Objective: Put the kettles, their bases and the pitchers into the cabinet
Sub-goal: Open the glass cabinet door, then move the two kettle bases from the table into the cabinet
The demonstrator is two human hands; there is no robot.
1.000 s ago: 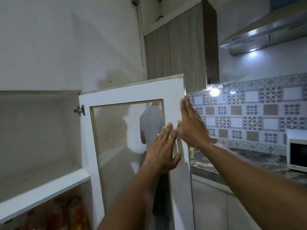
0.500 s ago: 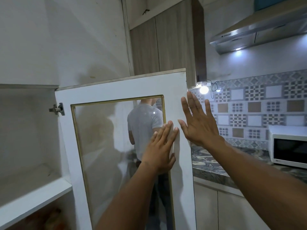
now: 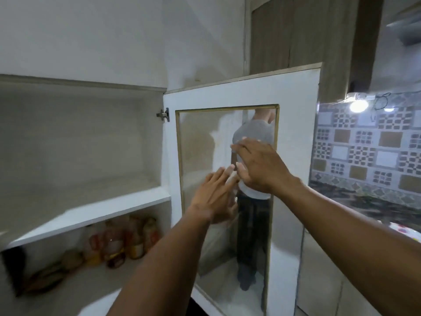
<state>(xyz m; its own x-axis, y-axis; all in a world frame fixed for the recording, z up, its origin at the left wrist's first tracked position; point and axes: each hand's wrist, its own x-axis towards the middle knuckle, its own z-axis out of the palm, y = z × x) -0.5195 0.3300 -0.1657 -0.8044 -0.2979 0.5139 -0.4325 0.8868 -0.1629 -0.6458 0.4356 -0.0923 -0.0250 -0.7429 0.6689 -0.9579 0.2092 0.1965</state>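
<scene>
The white cabinet (image 3: 91, 210) stands open on the left, and its upper shelf holds nothing. Its door (image 3: 293, 137), white with a gold-trimmed glass pane, hangs open to the right of the hinge (image 3: 163, 114). My left hand (image 3: 216, 197) is spread flat in front of the glass, low in the pane. My right hand (image 3: 259, 165) hovers just above it with fingers apart, across the pane's right part. Neither hand holds anything. No kettle, base or pitcher is in view.
Several bottles and jars (image 3: 118, 240) stand on the cabinet's lower level. The glass reflects a person in a grey shirt. A patterned tile wall (image 3: 369, 147), a dark stone counter (image 3: 364, 199) and a lit bulb (image 3: 358, 106) lie to the right.
The view has swung left and down, showing the open shelf and the bottles below. My right hand moved from the door's outer edge inward over the glass, above my left hand.
</scene>
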